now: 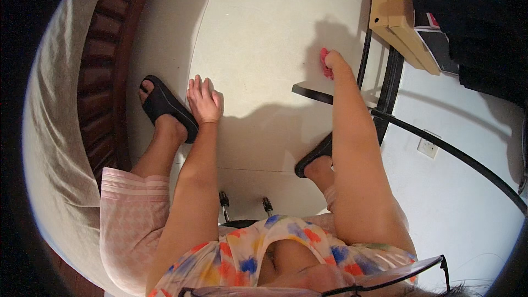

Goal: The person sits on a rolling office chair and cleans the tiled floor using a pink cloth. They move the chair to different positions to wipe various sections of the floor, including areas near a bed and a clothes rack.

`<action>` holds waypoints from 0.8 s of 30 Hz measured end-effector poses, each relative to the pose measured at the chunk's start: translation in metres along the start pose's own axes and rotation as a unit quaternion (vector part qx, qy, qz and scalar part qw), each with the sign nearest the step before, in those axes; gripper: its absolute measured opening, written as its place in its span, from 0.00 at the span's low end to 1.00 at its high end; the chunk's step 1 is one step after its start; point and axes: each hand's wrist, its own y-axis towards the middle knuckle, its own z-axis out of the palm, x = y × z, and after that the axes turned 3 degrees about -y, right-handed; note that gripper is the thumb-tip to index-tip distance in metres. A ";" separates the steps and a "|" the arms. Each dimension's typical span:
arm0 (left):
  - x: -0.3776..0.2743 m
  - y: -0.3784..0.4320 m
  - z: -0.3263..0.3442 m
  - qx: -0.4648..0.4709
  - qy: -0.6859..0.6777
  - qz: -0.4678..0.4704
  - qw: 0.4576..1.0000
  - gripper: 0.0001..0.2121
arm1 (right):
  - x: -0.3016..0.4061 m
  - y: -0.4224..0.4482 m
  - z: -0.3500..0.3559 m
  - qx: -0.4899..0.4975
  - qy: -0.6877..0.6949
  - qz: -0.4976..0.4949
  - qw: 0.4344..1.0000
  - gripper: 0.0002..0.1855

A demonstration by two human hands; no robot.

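A crumpled pink cloth (326, 66) is gripped in my right hand (336, 59), low at the pale tiled floor (255, 29), close to a black metal frame leg. My left hand (203, 101) lies with its palm down and fingers spread on the floor, just beside the black slipper (163, 99) on my left foot. Part of the other black slipper (315, 154) shows behind my right forearm, which hides the rest of it.
Dark wooden slatted furniture (103, 74) with pale fabric (53, 132) runs along the left. A black metal frame (449, 148) stands at the right, near a cardboard box (394, 20), dark cloth (478, 41) and a wall socket (429, 147). Chair casters (267, 205) are below me.
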 end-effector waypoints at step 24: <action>-0.042 0.042 -0.061 0.315 0.026 -0.175 0.933 0.23 | 0.135 -0.251 0.152 0.040 0.027 -0.256 0.965 0.16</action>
